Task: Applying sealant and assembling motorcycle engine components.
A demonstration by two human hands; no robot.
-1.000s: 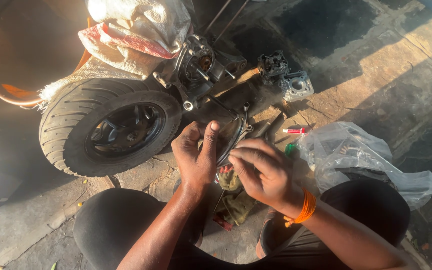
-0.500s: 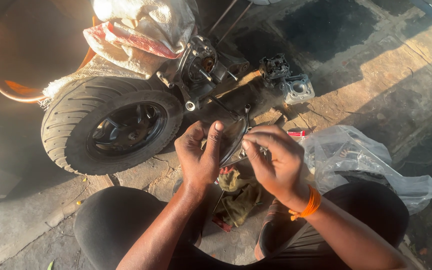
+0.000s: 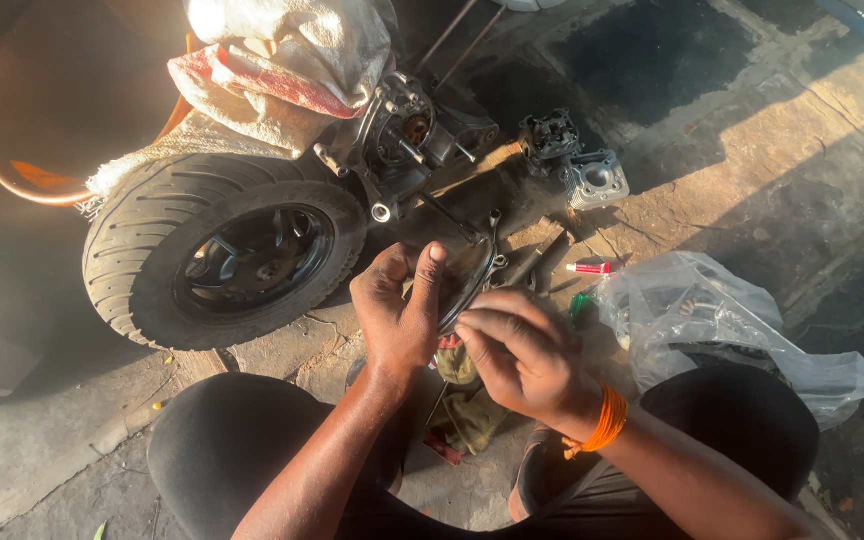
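Observation:
My left hand (image 3: 399,312) grips a thin, dark, round metal part (image 3: 468,278) by its left edge, holding it upright in front of me. My right hand (image 3: 524,352), with an orange band at the wrist, has its fingertips pressed on the lower edge of the same part. Both hands hover above a crumpled greenish rag (image 3: 470,405) lying on the ground between my knees. Just beyond the hands stands a small black wheel with a thick tyre (image 3: 214,258), joined to an opened engine block (image 3: 404,138).
Loose engine pieces, a grey cylinder (image 3: 593,181) and a dark head (image 3: 549,134), lie on the concrete at the back. A red-tipped tube (image 3: 592,268) and a clear plastic bag (image 3: 712,320) sit at right. A white and red cloth sack (image 3: 282,60) rests on the engine.
My right hand has slid down and left onto the part's lower edge. The left hand keeps its hold, raised slightly. The wheel and engine have not moved.

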